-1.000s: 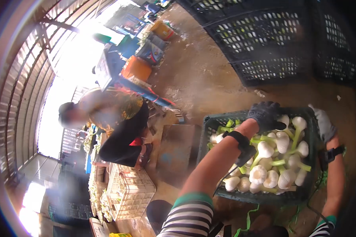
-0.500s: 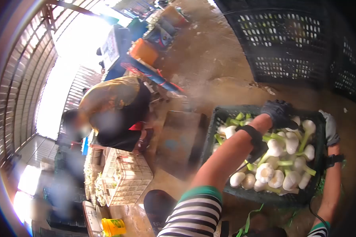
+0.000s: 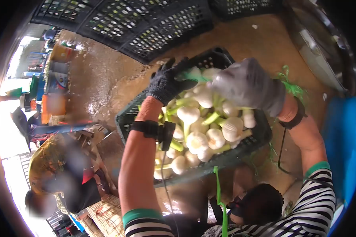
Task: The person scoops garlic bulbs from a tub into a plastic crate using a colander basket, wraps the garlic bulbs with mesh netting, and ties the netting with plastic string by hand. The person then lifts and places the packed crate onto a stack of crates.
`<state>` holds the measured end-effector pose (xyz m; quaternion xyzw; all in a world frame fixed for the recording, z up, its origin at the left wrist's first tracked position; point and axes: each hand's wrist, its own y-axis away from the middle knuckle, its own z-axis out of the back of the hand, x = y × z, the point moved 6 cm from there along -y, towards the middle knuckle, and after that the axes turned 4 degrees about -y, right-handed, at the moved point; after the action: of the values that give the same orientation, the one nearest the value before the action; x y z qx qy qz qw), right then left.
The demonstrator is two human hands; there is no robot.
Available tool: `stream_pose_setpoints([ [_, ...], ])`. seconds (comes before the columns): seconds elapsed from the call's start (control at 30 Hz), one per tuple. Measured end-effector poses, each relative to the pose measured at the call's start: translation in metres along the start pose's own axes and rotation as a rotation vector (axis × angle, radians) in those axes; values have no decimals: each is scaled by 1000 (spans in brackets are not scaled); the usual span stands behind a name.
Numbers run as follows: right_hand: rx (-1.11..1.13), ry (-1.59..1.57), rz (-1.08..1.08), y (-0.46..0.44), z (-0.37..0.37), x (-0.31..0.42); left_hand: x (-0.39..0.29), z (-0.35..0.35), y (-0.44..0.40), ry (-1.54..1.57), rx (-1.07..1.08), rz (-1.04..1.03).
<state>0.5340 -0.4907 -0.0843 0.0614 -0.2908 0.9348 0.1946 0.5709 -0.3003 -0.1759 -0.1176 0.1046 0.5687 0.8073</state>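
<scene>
A dark green plastic crate (image 3: 225, 161) full of white garlic bulbs (image 3: 196, 142) with cut green stems stands below me. My left hand (image 3: 166, 83), in a black glove, is over its far left part, fingers curled at a blurred green strip (image 3: 194, 75). Close by on the right, my right hand (image 3: 249, 87), in a grey glove, is above the bulbs. Motion smears its fingers, which look closed; what they hold is hidden. Both wrists wear black straps, and cables run from them.
Tall black perforated crates (image 3: 146, 27) stand beyond the garlic. Green plastic string (image 3: 292, 85) lies on the wet floor at right, and another strand (image 3: 221, 201) hangs near my lap. A bent-over person (image 3: 63, 170) is at lower left, near a pale crate (image 3: 108, 217). Something blue (image 3: 340, 130) stands at right.
My view has turned, so the crate appears further left. My right hand has come from the right rim to above the bulbs. My left hand is now at the far left part, by the green strip.
</scene>
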Motion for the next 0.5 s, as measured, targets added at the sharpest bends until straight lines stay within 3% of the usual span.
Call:
stream_pose_setpoints([
  [0.07,-49,11,21,10,13,7,-39,12,2,-310,-270,-296],
  [0.1,-70,15,26,18,19,8,-58,18,-1,-123,-244,-252],
  [0.17,-183,-596,-269,42,20,-22,-90,26,3,163,-183,-106],
  [0.2,-301,-933,-548,57,21,-34,-96,37,7,299,-305,-241],
  [0.23,-300,-1031,-687,70,36,-38,-101,48,9,293,-278,-190],
  [0.3,-271,-1124,-681,136,-5,-50,-100,50,13,309,-153,-76],
  [0.4,-67,-852,-564,150,-21,-9,-104,38,14,343,-88,135],
  [0.47,-86,-929,-767,158,-25,1,-116,32,26,352,-210,-75],
  [0.5,-193,-1143,-1014,173,-30,-1,-125,39,36,295,-325,-118],
])
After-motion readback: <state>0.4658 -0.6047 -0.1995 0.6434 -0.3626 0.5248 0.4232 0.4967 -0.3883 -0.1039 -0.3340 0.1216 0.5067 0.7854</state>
